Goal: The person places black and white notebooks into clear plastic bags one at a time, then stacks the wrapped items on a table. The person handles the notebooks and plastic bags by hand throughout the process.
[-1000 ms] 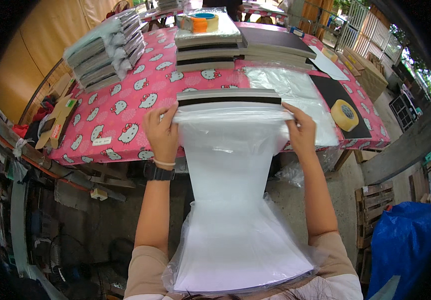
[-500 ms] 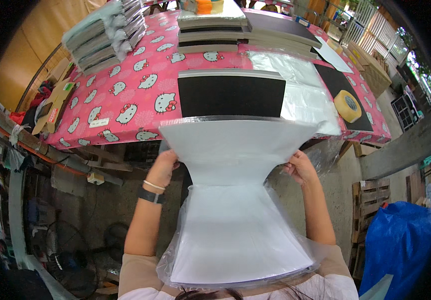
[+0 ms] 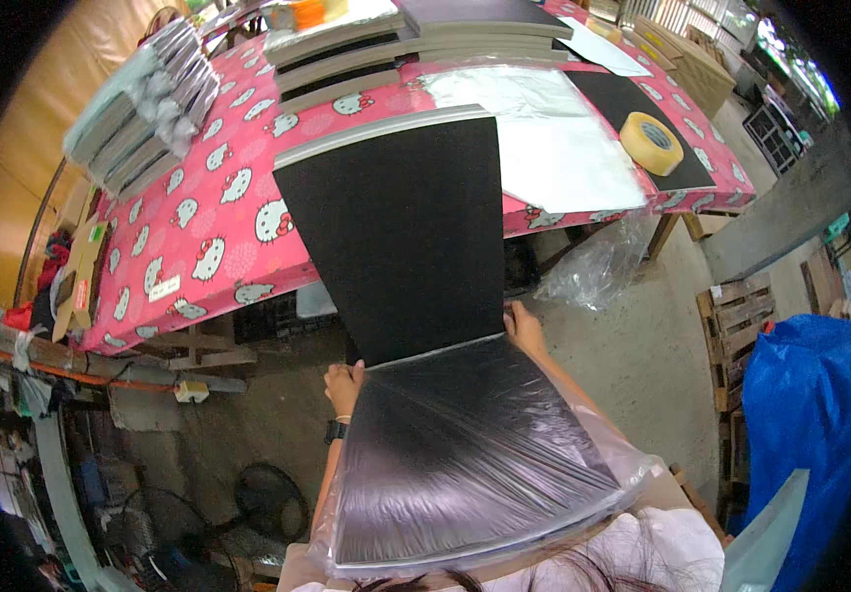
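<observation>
A thick black-faced stack of sheets (image 3: 406, 227) extends from the pink table toward my body, its pale far edge lying over the table. Its near part sits inside a clear plastic bag (image 3: 475, 454), which is wrinkled and glossy and reaches my chest. My left hand (image 3: 345, 387) is closed at the left side of the bag's mouth, thumb on top. On the right side, my right hand (image 3: 524, 328) grips the edge at the mouth, its fingers partly hidden behind the stack.
Flat clear plastic bags (image 3: 554, 138) lie on the table (image 3: 238, 237), beside a tape roll (image 3: 651, 144) on a black sheet. Black-covered stacks (image 3: 336, 74) stand at the back, and wrapped bundles (image 3: 139, 118) at the far left. A blue tarp-covered object (image 3: 805, 434) stands right.
The white surface that faced up between my hands is out of sight; the black face now shows through the bag. Both hands have moved nearer my body, and the view has shifted right.
</observation>
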Available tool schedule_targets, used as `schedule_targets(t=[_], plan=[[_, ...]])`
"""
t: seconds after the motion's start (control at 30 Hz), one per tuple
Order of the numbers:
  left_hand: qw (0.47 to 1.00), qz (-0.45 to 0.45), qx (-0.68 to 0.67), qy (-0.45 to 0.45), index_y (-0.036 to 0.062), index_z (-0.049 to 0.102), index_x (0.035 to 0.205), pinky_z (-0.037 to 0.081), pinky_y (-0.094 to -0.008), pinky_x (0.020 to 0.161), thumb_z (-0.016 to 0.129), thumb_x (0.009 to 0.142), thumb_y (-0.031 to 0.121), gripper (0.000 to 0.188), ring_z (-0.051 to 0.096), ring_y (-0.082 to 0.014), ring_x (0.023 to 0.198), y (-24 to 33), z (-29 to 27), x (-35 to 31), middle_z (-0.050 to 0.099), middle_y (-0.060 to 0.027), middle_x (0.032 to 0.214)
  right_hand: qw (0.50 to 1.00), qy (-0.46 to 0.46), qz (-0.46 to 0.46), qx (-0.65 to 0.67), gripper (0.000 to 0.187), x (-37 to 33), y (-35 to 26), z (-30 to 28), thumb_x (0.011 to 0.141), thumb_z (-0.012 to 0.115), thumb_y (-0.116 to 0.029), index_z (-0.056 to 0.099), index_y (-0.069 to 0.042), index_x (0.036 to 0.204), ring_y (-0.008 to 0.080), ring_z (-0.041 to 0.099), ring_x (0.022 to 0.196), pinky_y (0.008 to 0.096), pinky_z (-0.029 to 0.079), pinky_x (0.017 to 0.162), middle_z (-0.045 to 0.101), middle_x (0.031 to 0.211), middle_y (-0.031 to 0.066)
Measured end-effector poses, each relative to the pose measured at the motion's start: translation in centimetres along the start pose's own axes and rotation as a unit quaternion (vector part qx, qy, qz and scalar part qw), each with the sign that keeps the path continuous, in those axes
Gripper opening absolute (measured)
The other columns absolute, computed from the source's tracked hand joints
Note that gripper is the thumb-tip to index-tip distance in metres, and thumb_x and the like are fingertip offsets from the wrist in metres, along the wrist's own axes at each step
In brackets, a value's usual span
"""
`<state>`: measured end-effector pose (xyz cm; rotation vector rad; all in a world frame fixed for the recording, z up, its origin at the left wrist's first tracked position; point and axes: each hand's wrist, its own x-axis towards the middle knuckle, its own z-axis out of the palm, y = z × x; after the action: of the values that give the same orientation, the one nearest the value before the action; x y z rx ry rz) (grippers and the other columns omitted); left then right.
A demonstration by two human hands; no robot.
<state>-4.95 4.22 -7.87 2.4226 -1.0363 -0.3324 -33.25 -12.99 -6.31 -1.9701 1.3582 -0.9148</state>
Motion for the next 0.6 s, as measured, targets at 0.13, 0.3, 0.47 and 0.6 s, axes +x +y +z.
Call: schedule_targets(t=[0.13,0.3,0.47,0.6], plan=[[0.996,0.027,0.081,-0.008,0.0027,0.057,0.072,0.036,-0.0438,0.072,0.054,0.076,0.032,0.030,0.045,-0.0307,0.088,0.0,-1.2,1.2,0.048,-0.0125,0.088,0.966,0.202,-0.158,0.031,0.012,8.0,-7.5,-5.2,0.078,0.053,-0.010,0.052,0.001,0.081,0.0316,0.052,0.073,0.0350,0.041,0.064,0.053,0.076,0.0158],[0.999,0.015,-0.007,-0.044,0.0035,0.055,0.070,0.036,-0.0444,0.072,0.058,0.072,0.028,0.025,0.045,-0.0320,0.087,1.1,-2.1,1.2,0.048,-0.0128,0.087,0.972,0.098,-0.011,-0.213,0.039,18.6,-8.7,-9.7,0.073,0.056,-0.037,0.062,0.001,0.075,0.0309,0.054,0.079,0.0368,0.042,0.072,0.058,0.080,0.0176],[0.995,0.060,-0.073,-0.013,0.0031,0.056,0.070,0.037,-0.0421,0.075,0.061,0.069,0.026,0.024,0.047,-0.0328,0.086,-1.0,-1.8,1.2,0.052,-0.0136,0.085,0.997,0.034,0.035,0.055,0.025,24.0,-7.4,-11.1,0.071,0.060,-0.024,0.063,-0.001,0.079,0.0186,0.055,0.063,0.0293,0.042,0.062,0.061,0.070,0.0095],[0.980,0.022,-0.199,0.025,0.0028,0.057,0.071,0.040,-0.0341,0.073,0.064,0.068,0.020,0.019,0.051,-0.0259,0.077,-2.3,-2.7,1.7,0.055,-0.0106,0.076,0.945,0.181,-0.021,0.272,0.016,25.5,-7.9,-14.2,0.075,0.058,-0.016,0.061,-0.001,0.079,0.0096,0.049,0.061,0.0226,0.037,0.055,0.057,0.068,0.0019]])
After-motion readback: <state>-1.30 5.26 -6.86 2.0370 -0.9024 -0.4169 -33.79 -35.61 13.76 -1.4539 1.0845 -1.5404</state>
